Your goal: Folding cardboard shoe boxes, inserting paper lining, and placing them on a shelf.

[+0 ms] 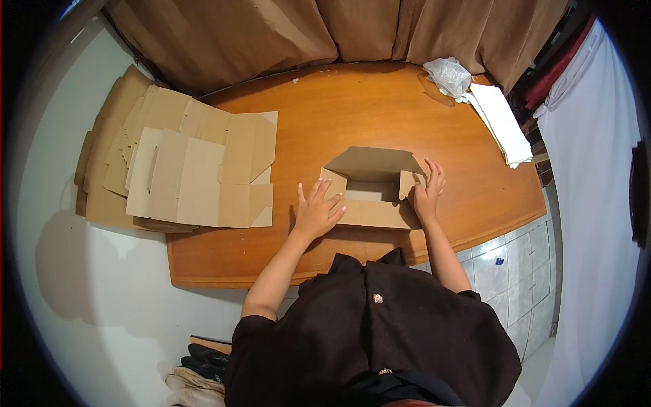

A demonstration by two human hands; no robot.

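A brown cardboard box (376, 212), partly folded up, sits on the wooden table in front of me. Its top is open, and a tall back panel (376, 163) stands up at the far side. My left hand (316, 211) lies against the box's left side, its fingers spread over the left flap (332, 182). At the right side my right hand (427, 195) holds the wall, thumb towards the small inner flap (407, 183) and fingers along the outside. The outer face of that wall is mostly hidden by the hand.
Several flattened cardboard boxes (186, 178) are stacked at the table's left, overhanging its edge. A crumpled clear plastic bag (447, 76) and white papers (500, 123) lie at the far right. Brown curtains (271, 41) hang behind the table (305, 102). Dark shoes (203, 361) are at lower left.
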